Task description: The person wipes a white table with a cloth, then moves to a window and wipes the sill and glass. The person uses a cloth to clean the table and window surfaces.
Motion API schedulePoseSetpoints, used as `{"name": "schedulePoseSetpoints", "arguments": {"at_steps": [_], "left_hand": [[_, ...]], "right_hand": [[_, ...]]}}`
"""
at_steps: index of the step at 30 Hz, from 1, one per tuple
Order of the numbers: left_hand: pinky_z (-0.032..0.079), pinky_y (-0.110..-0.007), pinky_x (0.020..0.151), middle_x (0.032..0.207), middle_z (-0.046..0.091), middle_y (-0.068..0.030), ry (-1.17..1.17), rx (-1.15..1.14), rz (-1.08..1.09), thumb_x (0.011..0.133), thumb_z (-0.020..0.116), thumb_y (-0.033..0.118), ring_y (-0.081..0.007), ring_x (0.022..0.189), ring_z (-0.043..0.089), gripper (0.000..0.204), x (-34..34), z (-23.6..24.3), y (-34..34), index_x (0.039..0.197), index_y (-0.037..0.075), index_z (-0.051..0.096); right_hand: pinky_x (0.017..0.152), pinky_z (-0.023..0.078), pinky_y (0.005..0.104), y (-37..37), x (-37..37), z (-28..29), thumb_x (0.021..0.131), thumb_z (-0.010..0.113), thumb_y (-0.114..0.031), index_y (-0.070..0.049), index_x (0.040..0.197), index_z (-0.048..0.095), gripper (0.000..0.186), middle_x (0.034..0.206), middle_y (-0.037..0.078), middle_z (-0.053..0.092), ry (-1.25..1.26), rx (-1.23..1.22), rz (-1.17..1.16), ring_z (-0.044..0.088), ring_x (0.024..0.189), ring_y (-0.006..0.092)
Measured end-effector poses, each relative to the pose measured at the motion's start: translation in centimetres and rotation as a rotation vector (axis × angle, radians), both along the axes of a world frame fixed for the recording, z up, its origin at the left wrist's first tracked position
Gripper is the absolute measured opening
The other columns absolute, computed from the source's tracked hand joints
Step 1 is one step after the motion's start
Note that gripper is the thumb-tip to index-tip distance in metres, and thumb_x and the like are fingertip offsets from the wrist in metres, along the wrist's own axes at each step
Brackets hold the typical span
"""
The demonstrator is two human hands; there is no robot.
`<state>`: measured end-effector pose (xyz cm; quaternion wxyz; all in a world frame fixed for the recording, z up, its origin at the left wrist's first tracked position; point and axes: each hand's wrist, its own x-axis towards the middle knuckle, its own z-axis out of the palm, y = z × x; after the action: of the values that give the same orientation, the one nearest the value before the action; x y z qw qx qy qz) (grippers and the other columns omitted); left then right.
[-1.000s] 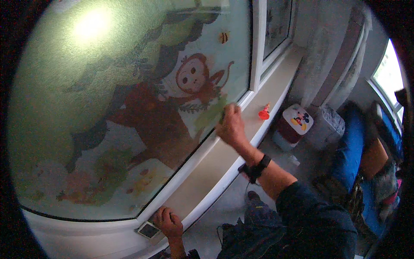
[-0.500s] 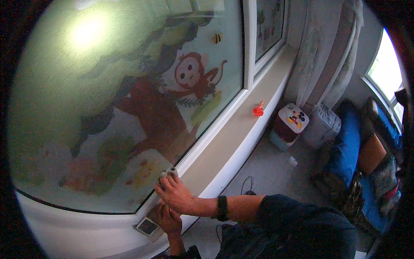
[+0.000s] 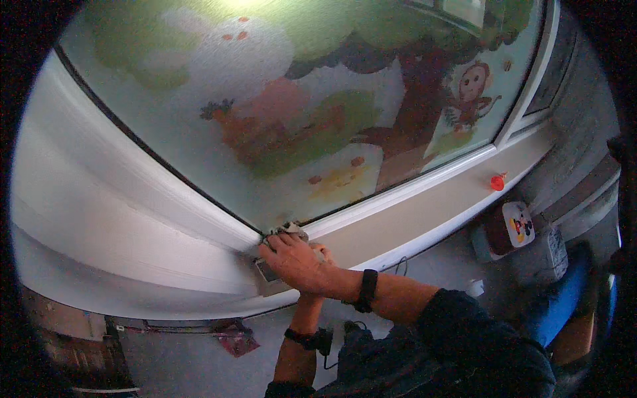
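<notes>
My right hand (image 3: 295,262) grips a crumpled greyish wad (image 3: 290,229), possibly cloth, against the lower left corner of the frosted window (image 3: 345,126), where the glass meets the white frame (image 3: 398,198). The glass carries a monkey, tree and animal decoration. Behind it, partly hidden, my left hand (image 3: 321,252) has curled fingers at the sill (image 3: 424,205); what they hold is out of sight. A small white-framed rectangle (image 3: 265,270) lies on the sill just below my hands.
Farther along the sill stands a small red object (image 3: 497,183). On the floor are a cartoon-lidded container (image 3: 517,225), a grey bin (image 3: 549,255), a blue padded roll (image 3: 564,298), a cable (image 3: 401,264) and a red plastic bag (image 3: 235,338). Wooden furniture (image 3: 73,351) shows lower left.
My right hand has come down from beside the glass to the lower corner, now with the wad, over my left hand. The view has swung left.
</notes>
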<state>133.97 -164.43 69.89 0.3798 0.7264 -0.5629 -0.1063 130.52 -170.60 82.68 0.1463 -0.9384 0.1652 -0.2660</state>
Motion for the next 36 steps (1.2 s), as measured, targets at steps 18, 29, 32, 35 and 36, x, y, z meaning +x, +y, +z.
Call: {"name": "schedulePoseSetpoints", "arguments": {"at_steps": [18, 29, 32, 35, 36], "left_hand": [[0.045, -0.051, 0.101, 0.121, 0.061, -0.0144, -0.267, -0.108, -0.066, 0.083, 0.07, 0.017, -0.0384, 0.116, 0.056, 0.039, 0.0, 6.9, 1.4, 0.12, 0.007, 0.062], [0.047, -0.049, 0.094, 0.109, 0.064, -0.013, -0.408, -0.242, -0.118, 0.077, 0.07, 0.007, -0.0362, 0.109, 0.058, 0.019, -0.1, 7.8, 0.8, 0.095, 0.005, 0.065], [0.048, -0.048, 0.09, 0.106, 0.064, -0.012, -0.426, -0.256, -0.129, 0.077, 0.07, 0.007, -0.035, 0.103, 0.059, 0.018, 0.1, 7.7, 0.7, 0.094, 0.006, 0.064], [0.049, -0.048, 0.088, 0.104, 0.065, -0.0099, -0.443, -0.315, -0.132, 0.076, 0.07, 0.007, -0.0339, 0.1, 0.061, 0.019, 0.2, 7.4, 0.5, 0.094, 0.007, 0.064], [0.049, -0.048, 0.088, 0.104, 0.065, -0.0099, -0.449, -0.318, -0.123, 0.076, 0.07, 0.007, -0.0338, 0.101, 0.061, 0.019, 0.1, 7.3, 0.6, 0.094, 0.007, 0.064]], "right_hand": [[0.079, 0.055, 0.0473, -1.9, -0.6, 17.8, 0.082, 0.07, -0.011, -0.003, 0.12, 0.061, 0.04, 0.109, 0.021, 0.066, -0.372, 0.357, 0.147, 0.065, 0.098, 0.041], [0.097, 0.044, 0.05, -6.3, 0.0, 26.5, 0.074, 0.072, -0.017, -0.019, 0.121, 0.063, 0.048, 0.129, 0.009, 0.057, -0.675, -0.809, -0.044, 0.053, 0.12, 0.0325], [0.102, 0.043, 0.0495, -5.4, 0.8, 21.7, 0.078, 0.069, -0.019, -0.017, 0.123, 0.062, 0.046, 0.132, 0.01, 0.056, -0.465, -0.731, 0.095, 0.052, 0.123, 0.0315], [0.112, 0.037, 0.0534, -5.3, 0.2, 18.5, 0.08, 0.064, -0.022, -0.013, 0.128, 0.06, 0.049, 0.137, 0.011, 0.055, -0.334, -0.875, 0.168, 0.049, 0.129, 0.0336], [0.112, 0.037, 0.0531, -5.8, -0.2, 18.2, 0.08, 0.063, -0.022, -0.013, 0.128, 0.06, 0.049, 0.137, 0.012, 0.055, -0.317, -0.886, 0.203, 0.049, 0.129, 0.0334]]}}
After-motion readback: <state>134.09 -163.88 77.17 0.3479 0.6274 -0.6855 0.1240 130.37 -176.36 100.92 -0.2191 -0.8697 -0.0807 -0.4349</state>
